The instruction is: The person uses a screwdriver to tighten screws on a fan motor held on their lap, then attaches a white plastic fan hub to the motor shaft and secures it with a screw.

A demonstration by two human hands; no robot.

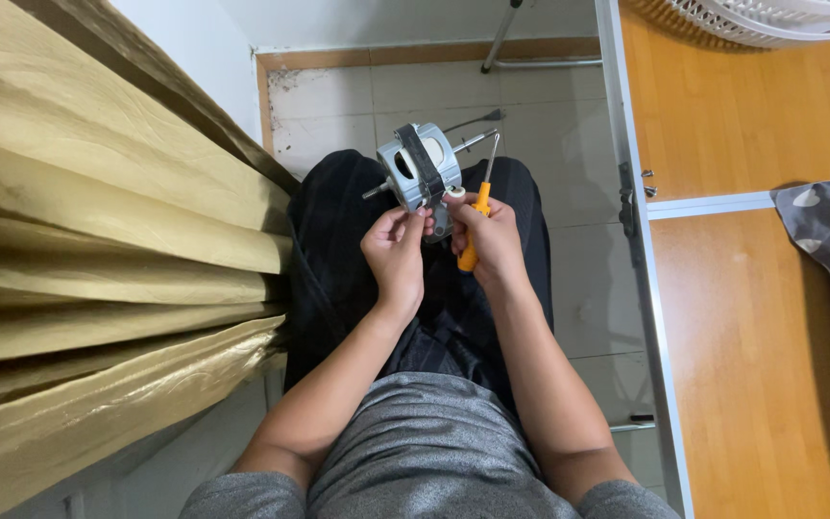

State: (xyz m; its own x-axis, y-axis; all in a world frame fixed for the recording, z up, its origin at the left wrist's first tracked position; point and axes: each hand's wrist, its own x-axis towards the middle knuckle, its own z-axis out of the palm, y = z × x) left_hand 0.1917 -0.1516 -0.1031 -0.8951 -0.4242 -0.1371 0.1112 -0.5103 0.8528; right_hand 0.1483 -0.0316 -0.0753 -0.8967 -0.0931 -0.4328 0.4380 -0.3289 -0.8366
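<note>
Grey shirt, both hands on lap-held fan motor, right hand with orange screwdriver.

Motor: small grey metal unit, boxy housing with rounded corners, dark band strapped across its face. Sits upper centre of frame, above the lap, tilted slightly left. Thin metal shaft pokes out lower left of the housing, another rod out the upper right. Small white round part at its lower right edge, against the fingers.

Screwdriver: orange handle, slim steel shank. Just right of the motor, near upright, tip pointing up toward the top of frame, handle end down. Shank runs alongside the motor's right edge; can't tell whether the tip touches anything.
</note>
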